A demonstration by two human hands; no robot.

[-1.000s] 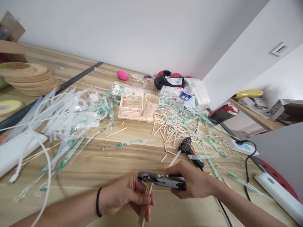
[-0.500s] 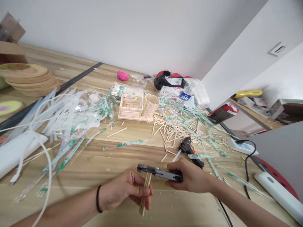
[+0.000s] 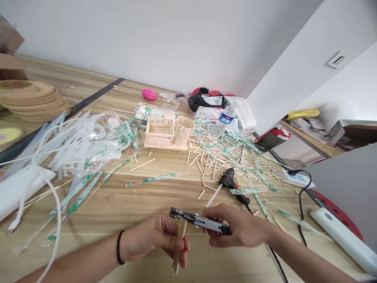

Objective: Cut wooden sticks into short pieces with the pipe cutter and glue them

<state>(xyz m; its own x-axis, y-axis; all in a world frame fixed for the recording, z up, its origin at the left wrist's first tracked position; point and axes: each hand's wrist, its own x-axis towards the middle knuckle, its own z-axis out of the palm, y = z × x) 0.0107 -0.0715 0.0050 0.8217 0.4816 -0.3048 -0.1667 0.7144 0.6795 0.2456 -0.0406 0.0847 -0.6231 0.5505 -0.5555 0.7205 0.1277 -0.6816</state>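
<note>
My left hand [image 3: 156, 237] is closed around a few thin wooden sticks [image 3: 182, 230], their tops leaning slightly right. In my right hand [image 3: 235, 228] is a pair of grey metal pliers [image 3: 210, 223]. The jaws of the pliers lie across the upper ends of the sticks; whether they bite into the wood I cannot tell. Behind the hands stands a small stick-built holder [image 3: 160, 133] with a square box and a flared cup on one base. A black glue gun [image 3: 228, 177] with a clear glue stick lies beyond my right hand.
Many short cut sticks [image 3: 212, 163] and torn green-and-white wrappers [image 3: 159, 178] are scattered over the wooden table. Clear glue sticks and a white cable [image 3: 58, 196] lie on the left. A water bottle [image 3: 226, 120] stands at the back; a power strip [image 3: 296, 179] is at right.
The pliers have tilted, their handle end dropping and shifting slightly right, with more of the handle showing. The view has moved a little; both hands keep their holds.
</note>
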